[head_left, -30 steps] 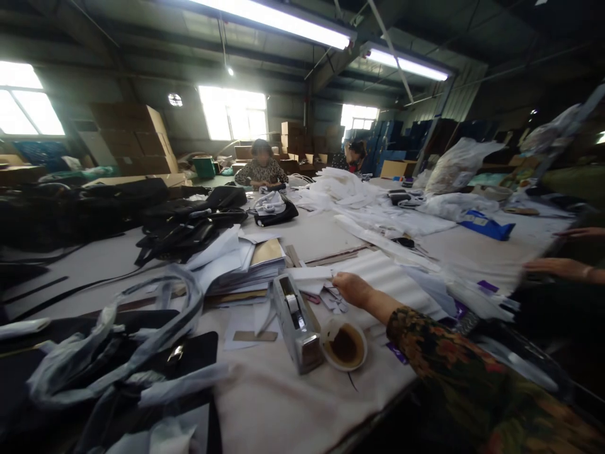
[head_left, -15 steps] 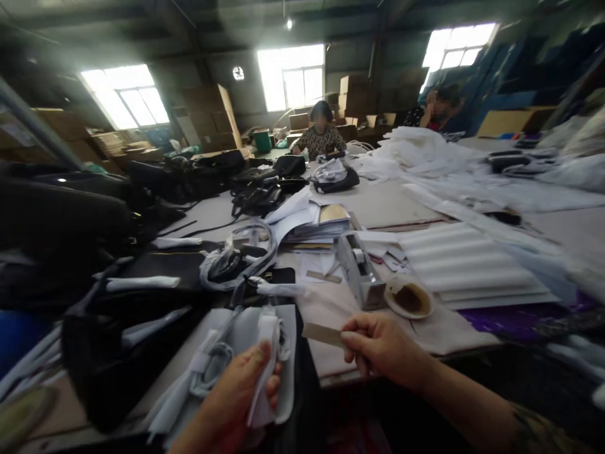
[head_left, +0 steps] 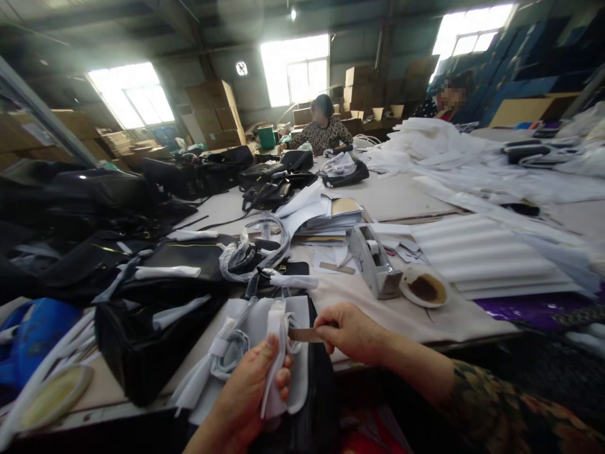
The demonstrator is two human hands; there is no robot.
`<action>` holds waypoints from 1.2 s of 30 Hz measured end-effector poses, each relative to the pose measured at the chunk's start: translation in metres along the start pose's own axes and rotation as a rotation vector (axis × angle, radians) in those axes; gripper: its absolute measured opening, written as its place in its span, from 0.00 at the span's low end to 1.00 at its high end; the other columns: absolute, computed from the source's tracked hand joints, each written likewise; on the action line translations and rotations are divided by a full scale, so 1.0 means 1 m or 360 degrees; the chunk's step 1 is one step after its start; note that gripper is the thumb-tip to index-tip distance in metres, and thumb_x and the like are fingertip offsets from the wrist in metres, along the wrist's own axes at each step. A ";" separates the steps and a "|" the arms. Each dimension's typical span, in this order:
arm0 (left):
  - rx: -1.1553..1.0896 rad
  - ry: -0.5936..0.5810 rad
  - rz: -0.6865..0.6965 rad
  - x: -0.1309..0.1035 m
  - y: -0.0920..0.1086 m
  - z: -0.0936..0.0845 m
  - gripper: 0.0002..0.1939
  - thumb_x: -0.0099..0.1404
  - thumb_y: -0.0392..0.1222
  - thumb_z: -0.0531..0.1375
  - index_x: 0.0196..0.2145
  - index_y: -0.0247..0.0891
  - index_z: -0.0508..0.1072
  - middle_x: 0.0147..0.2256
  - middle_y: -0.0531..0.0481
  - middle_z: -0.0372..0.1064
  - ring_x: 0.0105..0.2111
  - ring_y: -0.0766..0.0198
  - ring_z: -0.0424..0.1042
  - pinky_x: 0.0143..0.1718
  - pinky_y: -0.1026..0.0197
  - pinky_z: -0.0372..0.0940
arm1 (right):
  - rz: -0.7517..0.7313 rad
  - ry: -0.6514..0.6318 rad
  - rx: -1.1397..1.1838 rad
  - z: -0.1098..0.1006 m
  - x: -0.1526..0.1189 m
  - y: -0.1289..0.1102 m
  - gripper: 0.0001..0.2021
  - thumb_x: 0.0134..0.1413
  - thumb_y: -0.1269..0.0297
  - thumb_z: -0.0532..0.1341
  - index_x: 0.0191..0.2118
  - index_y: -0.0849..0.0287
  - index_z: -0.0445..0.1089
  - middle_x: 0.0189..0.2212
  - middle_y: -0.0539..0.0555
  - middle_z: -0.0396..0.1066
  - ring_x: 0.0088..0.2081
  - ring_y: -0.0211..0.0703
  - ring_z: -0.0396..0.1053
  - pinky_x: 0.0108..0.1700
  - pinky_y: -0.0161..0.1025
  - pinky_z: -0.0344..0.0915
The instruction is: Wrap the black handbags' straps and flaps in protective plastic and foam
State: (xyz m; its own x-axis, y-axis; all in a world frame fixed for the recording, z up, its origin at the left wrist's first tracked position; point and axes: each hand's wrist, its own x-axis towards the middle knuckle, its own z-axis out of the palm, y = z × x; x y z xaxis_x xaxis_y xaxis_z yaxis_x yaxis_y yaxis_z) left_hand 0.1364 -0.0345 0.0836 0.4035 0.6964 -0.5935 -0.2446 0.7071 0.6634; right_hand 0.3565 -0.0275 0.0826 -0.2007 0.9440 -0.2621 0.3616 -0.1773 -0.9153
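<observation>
My left hand (head_left: pixel 258 384) is closed around a white wrapped strap (head_left: pixel 275 325) above a black bag with a pale grey foam sheet (head_left: pixel 299 384) on it. Between the fingers of my right hand (head_left: pixel 347 331) is a thin brown strip (head_left: pixel 305 335), its far end touching the white wrapping beside my left fingers. A second wrapped strap, coiled (head_left: pixel 230 354), lies to the left on the same bag. Clear-wrapped handles (head_left: pixel 281 243) arch just beyond it.
A tape dispenser (head_left: pixel 373 261) and a dish of brown paste (head_left: pixel 425 287) stand right of centre. White foam sheets (head_left: pixel 496 252) lie at right, black bags (head_left: pixel 127 353) at left. Two people (head_left: pixel 326 129) sit across the table.
My right hand has moved left, bringing the brown strip against the white wrapping at my left hand. The view has shifted slightly. My left hand still grips the wrapped strap.
</observation>
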 end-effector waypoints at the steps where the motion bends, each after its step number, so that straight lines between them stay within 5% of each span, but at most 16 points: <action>1: 0.0011 0.0018 0.0009 -0.001 0.000 0.001 0.24 0.58 0.58 0.69 0.36 0.34 0.71 0.23 0.55 0.66 0.15 0.75 0.61 0.17 0.71 0.60 | -0.0059 -0.0017 -0.0057 0.000 0.002 -0.001 0.09 0.49 0.73 0.57 0.26 0.58 0.75 0.17 0.46 0.70 0.18 0.34 0.60 0.22 0.32 0.54; 6: 0.0177 0.0113 0.0098 -0.001 -0.002 0.004 0.29 0.53 0.64 0.70 0.34 0.35 0.69 0.23 0.57 0.64 0.15 0.75 0.58 0.16 0.71 0.57 | -0.0176 -0.0063 -0.0107 0.007 0.016 -0.009 0.09 0.48 0.74 0.58 0.24 0.58 0.74 0.17 0.46 0.70 0.21 0.34 0.63 0.25 0.32 0.56; 12: 0.0481 0.0195 0.0278 -0.001 -0.006 0.007 0.30 0.55 0.70 0.64 0.31 0.38 0.66 0.19 0.58 0.62 0.14 0.72 0.58 0.14 0.69 0.56 | 0.0126 -0.0250 0.0461 0.008 0.026 0.000 0.04 0.48 0.65 0.62 0.29 0.59 0.71 0.15 0.45 0.68 0.16 0.31 0.53 0.19 0.30 0.46; 18: 0.0617 0.0285 0.0365 -0.001 -0.011 0.017 0.26 0.58 0.67 0.62 0.34 0.39 0.68 0.16 0.58 0.62 0.12 0.69 0.57 0.12 0.69 0.55 | 0.0328 -0.0420 0.0701 0.015 0.035 0.014 0.18 0.41 0.52 0.69 0.31 0.61 0.69 0.16 0.47 0.67 0.13 0.28 0.50 0.17 0.30 0.39; 26: 0.0784 0.0311 0.0439 -0.004 -0.009 0.018 0.19 0.66 0.56 0.58 0.39 0.36 0.72 0.15 0.55 0.63 0.13 0.66 0.60 0.14 0.68 0.54 | 0.0105 -0.0739 0.0828 0.025 0.030 -0.006 0.17 0.42 0.53 0.71 0.34 0.60 0.76 0.21 0.47 0.63 0.22 0.32 0.56 0.23 0.31 0.52; 32: 0.0773 0.0239 0.0467 -0.005 -0.008 0.014 0.27 0.63 0.67 0.57 0.38 0.36 0.71 0.15 0.56 0.62 0.14 0.67 0.59 0.14 0.67 0.52 | 0.0239 -0.0492 0.1131 0.051 0.019 -0.016 0.17 0.41 0.56 0.72 0.35 0.61 0.73 0.27 0.52 0.70 0.27 0.42 0.69 0.30 0.36 0.67; 36: 0.0706 0.0199 0.0504 -0.002 -0.011 0.011 0.30 0.59 0.71 0.59 0.33 0.36 0.70 0.14 0.57 0.62 0.13 0.68 0.58 0.14 0.67 0.52 | 0.0238 -0.0301 0.1467 0.071 0.013 -0.014 0.10 0.44 0.61 0.69 0.30 0.60 0.72 0.22 0.51 0.70 0.23 0.41 0.68 0.25 0.37 0.67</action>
State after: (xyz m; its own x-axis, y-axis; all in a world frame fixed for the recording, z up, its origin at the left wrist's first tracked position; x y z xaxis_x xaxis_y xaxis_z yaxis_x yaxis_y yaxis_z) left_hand 0.1482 -0.0447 0.0825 0.2562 0.8947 -0.3658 0.0690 0.3605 0.9302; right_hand 0.2845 -0.0325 0.0699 -0.3837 0.8474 -0.3670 -0.4487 -0.5184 -0.7280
